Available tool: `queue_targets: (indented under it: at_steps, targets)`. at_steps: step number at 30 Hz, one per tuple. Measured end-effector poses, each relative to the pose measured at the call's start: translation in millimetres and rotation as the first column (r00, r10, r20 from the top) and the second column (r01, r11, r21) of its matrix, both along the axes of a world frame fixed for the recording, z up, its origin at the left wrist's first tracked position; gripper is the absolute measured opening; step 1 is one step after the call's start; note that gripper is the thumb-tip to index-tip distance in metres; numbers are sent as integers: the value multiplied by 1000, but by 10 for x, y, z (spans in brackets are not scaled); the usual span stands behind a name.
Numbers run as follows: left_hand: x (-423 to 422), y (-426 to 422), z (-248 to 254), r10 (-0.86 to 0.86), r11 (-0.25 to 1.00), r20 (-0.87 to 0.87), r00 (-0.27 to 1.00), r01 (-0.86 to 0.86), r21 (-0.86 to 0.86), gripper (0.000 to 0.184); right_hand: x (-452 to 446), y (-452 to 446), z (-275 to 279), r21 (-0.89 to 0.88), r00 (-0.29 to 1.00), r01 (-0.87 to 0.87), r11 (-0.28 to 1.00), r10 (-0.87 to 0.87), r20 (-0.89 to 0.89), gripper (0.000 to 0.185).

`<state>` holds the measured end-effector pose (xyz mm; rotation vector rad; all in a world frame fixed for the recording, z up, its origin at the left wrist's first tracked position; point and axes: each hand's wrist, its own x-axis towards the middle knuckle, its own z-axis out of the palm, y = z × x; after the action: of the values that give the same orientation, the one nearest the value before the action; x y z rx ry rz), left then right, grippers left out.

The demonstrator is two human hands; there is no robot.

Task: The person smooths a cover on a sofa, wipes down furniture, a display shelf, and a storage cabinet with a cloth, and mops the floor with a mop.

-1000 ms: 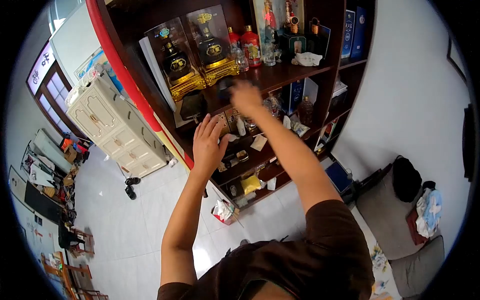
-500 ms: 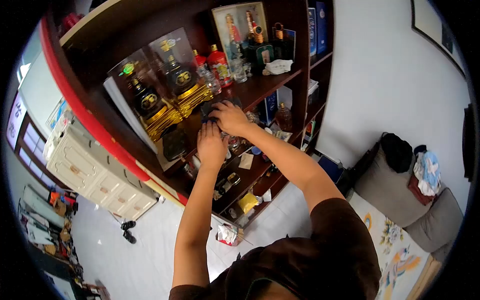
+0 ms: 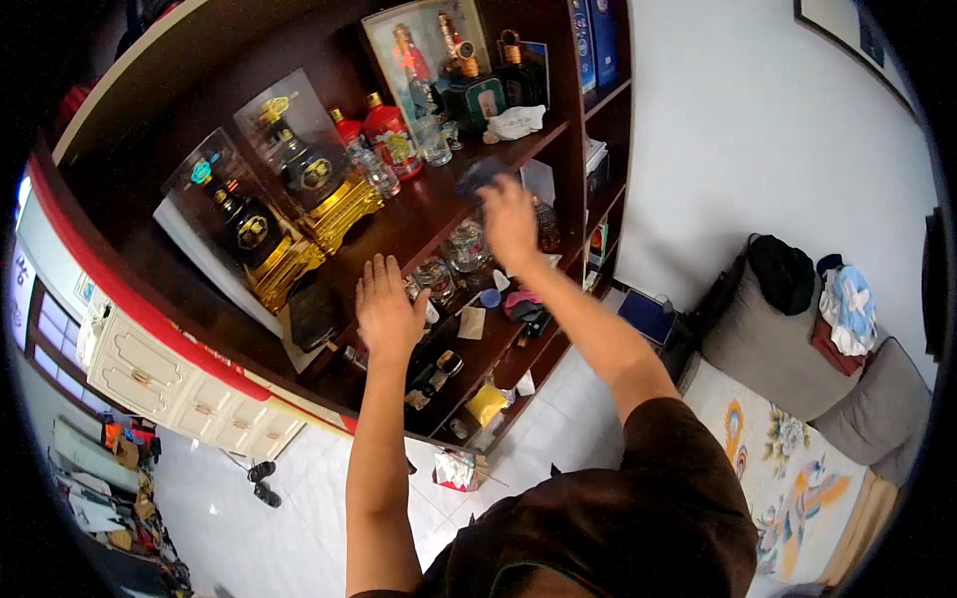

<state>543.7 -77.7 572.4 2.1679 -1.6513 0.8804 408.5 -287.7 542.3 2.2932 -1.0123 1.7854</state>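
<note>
My right hand (image 3: 510, 221) is on a dark cloth (image 3: 482, 176) at the front of the upper shelf (image 3: 419, 214); both are blurred by motion. My left hand (image 3: 389, 311) lies with its fingers stretched out at the front edge of that shelf, holding nothing. Behind the hands stand small glasses (image 3: 436, 143), a red bottle (image 3: 391, 140) and a dark bottle (image 3: 474, 100) with a gold-coloured neck. A white object (image 3: 515, 123) lies near the cloth. Further left, two dark bottles rest on gold stands (image 3: 344, 214) in clear cases.
The lower shelf holds glass jars (image 3: 467, 244), a blue lid (image 3: 489, 298) and a yellow packet (image 3: 486, 406). A box of tissues (image 3: 457, 470) sits on the floor. To the right is a couch with grey cushions (image 3: 763, 339); a white cabinet (image 3: 140, 374) stands to the left.
My right hand has moved to the right along the shelf with the dark cloth, away from my left hand. My left hand has shifted slightly left and down. The view has shifted too.
</note>
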Motion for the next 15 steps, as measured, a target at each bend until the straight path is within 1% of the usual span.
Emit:
queue_targets:
  at_steps: [2,4,5,6,8,10,11,12,13,14,15]
  targets:
    - [-22,0,2,-2,1000,12,1000,2,-14,75,125,489,-74,4,985,-162,987,162,55,28]
    - [-14,-17,-11,-16,1000,11,1000,16,-7,75,185,881,-167,90,951,-303,949,295,89,42]
    - [-19,-13,-3,-23,1000,16,1000,23,-7,75,189,891,-180,142,929,-360,922,339,150,49]
    - [-16,-4,8,-27,1000,22,999,27,-10,74,238,768,-222,108,934,-329,938,305,188,47]
    - [10,-4,-7,-51,999,14,999,51,-7,75,273,337,-195,118,944,-195,974,154,292,48]
    - [1,4,15,-33,999,2,999,33,7,76,216,-160,-114,289,877,-183,940,24,479,48]
    - [18,-2,4,-46,999,7,999,46,-5,77,204,-498,-154,348,887,-132,928,-47,460,49]
    - [19,-7,-10,-55,998,25,998,56,-29,77,85,-652,-121,347,899,-129,929,-38,437,48]
    - [3,-1,-2,-38,999,21,999,38,-15,77,88,-877,-201,318,926,-43,947,-82,369,47]
    - [-2,-4,12,-22,1000,16,1000,22,-4,77,30,-805,-75,443,927,-127,887,-52,371,45]
    - [31,-27,-6,-19,1000,-11,1000,19,-11,77,80,-625,24,468,918,-186,864,-17,397,43]
